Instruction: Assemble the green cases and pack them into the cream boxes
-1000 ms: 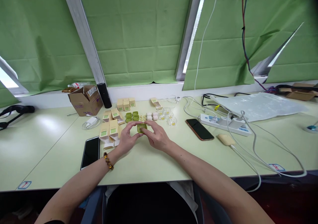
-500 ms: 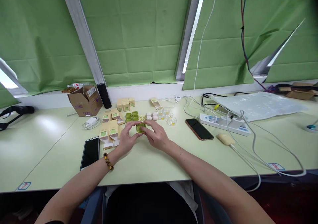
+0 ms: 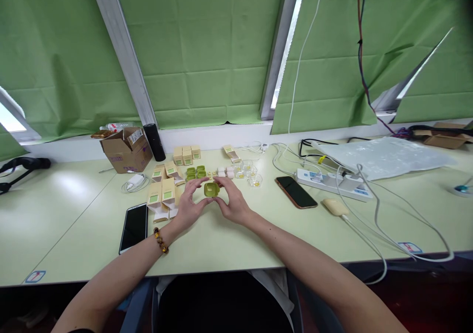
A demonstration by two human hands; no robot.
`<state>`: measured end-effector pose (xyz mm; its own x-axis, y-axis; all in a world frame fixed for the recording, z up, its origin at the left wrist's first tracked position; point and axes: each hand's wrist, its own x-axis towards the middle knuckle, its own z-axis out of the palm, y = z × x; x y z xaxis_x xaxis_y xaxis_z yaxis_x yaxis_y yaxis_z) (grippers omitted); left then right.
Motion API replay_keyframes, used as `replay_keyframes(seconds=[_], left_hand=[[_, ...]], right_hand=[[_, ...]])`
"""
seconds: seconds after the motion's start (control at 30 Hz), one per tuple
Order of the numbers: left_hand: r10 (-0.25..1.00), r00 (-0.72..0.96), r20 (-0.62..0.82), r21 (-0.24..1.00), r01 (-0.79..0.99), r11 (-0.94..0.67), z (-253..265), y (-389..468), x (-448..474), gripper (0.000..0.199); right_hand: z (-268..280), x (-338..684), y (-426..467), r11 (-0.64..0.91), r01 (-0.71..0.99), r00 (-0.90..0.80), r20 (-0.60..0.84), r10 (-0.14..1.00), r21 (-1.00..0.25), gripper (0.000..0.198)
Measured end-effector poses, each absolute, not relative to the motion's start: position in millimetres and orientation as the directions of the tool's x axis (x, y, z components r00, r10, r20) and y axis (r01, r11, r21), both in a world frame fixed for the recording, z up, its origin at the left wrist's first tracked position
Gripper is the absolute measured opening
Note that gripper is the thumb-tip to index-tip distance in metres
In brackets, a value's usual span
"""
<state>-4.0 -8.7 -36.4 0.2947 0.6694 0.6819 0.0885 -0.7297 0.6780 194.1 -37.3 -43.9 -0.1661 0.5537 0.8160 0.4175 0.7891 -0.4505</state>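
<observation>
A small olive-green square container (image 3: 212,190), its open hollow turned up toward me, is held between both hands above the table. My left hand (image 3: 189,206) curves around its left side, thumb at the lower edge and fingers at the top. On the other side my right hand (image 3: 234,204) grips it between thumb and index finger. Just beyond stand several more green containers (image 3: 195,172), tiny yellowish pieces (image 3: 211,174), white-and-pink cylinders (image 3: 225,172) and clear cups (image 3: 254,180). To the left are open cream cardboard boxes (image 3: 161,197) with green labels.
A white-edged phone (image 3: 133,227) lies by my left forearm. Farther right are another phone (image 3: 296,192), a power strip (image 3: 334,184), a cream charging case (image 3: 335,207) and loose cables. A brown carton (image 3: 126,150) and a black cylinder (image 3: 154,142) stand at the back left.
My right fingers have come out of the green container's hollow to its right side, so its inside shows. The container has shifted slightly right. My left hand has barely moved.
</observation>
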Motion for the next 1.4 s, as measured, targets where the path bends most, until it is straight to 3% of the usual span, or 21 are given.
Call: replay_keyframes(seconds=[0.07,0.13,0.23,0.37,0.67,1.03,1.17,1.4], left_hand=[[0.687,0.279,0.671,0.709,0.030,-0.704,-37,-8,-4,0.057],[0.706,0.262,0.658,0.732,-0.002,-0.681,-38,-7,-5,0.048],[0.736,0.247,0.630,0.756,0.024,-0.654,-40,-4,-5,0.033],[0.760,0.238,0.605,0.772,0.058,-0.633,-41,-3,-5,0.028],[0.765,0.276,0.581,0.754,0.172,-0.634,-38,-7,-4,0.025],[0.842,0.299,0.450,0.859,0.114,-0.499,-40,-4,-2,0.032],[0.864,0.313,0.394,0.899,0.066,-0.434,-43,-2,-1,0.038],[0.879,0.328,0.345,0.931,-0.002,-0.364,-45,0,1,0.054]], right_hand=[[-41,193,-36,0.710,0.199,-0.058,0.715,0.697,-0.676,0.050],[-37,195,-33,0.553,-0.152,-0.011,0.561,0.828,-0.819,0.041],[-32,201,-28,0.233,-0.581,-0.113,0.360,0.926,-0.780,0.032],[-28,205,-24,0.045,-0.745,-0.153,0.236,0.960,-0.665,0.020],[-34,205,-19,-0.055,-0.703,-0.174,0.097,0.980,-0.709,0.029],[-36,203,-20,0.033,-0.541,-0.072,0.085,0.994,-0.840,0.040],[-40,201,-21,0.116,-0.465,-0.010,0.136,0.991,-0.878,0.042],[-51,188,-23,0.386,-0.081,0.073,0.381,0.922,-0.919,0.044]])
